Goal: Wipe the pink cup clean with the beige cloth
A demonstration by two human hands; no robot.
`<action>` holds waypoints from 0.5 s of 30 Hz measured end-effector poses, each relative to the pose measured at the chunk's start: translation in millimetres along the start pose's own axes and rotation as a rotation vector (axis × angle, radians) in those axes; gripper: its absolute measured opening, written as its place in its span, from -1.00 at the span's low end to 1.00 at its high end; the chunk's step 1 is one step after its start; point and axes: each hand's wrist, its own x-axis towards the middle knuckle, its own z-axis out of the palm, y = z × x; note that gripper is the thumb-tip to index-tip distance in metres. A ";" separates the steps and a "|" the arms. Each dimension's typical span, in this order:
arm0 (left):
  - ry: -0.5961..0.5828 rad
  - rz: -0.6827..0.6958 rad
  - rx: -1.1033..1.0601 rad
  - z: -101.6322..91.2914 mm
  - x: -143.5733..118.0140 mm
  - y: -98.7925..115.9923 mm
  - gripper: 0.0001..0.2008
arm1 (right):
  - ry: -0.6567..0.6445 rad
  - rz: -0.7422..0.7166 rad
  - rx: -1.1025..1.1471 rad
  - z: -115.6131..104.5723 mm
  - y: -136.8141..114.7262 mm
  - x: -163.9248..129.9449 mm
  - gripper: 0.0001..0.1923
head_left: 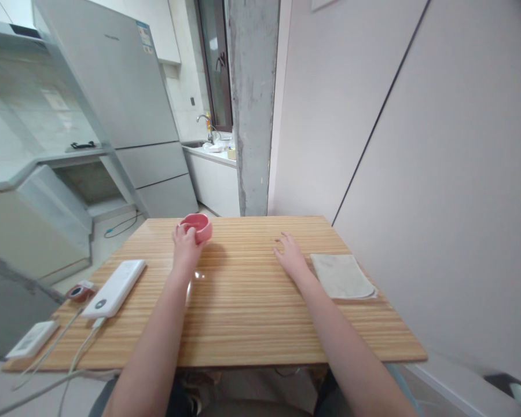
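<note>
A pink bowl (205,230) is at the far left part of the wooden table (243,313). My left hand (186,243) grips its near left side, with the thumb by the rim and the fingers around the wall. The bowl looks slightly tilted, and a shadow falls on the wood to its right; I cannot tell whether its base touches the table. My right hand (290,255) is over the right half of the table, fingers spread and holding nothing. Just right of that hand lies a folded grey cloth (342,277).
On the left of the table are a white power bank (115,288) with a cable plugged in, a small reddish-brown object (80,291) and a flat white box (32,340). Cables hang over the front left edge. A pale wall (417,202) borders the right side; a fridge (113,75) stands beyond.
</note>
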 end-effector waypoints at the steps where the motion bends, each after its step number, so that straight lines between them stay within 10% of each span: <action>1: 0.001 -0.039 0.048 -1.6 -2.0 -15.3 -0.76 | -0.021 0.069 -0.067 -5.2 2.6 0.6 -0.73; 9: -0.070 -0.195 0.155 13.1 -13.8 -66.2 -0.74 | -0.164 0.633 -0.324 -50.2 43.3 -7.3 -0.65; 15: -0.081 -0.201 0.140 17.4 -9.4 -66.5 -0.74 | -0.152 0.627 0.003 -52.7 52.7 -7.4 -0.73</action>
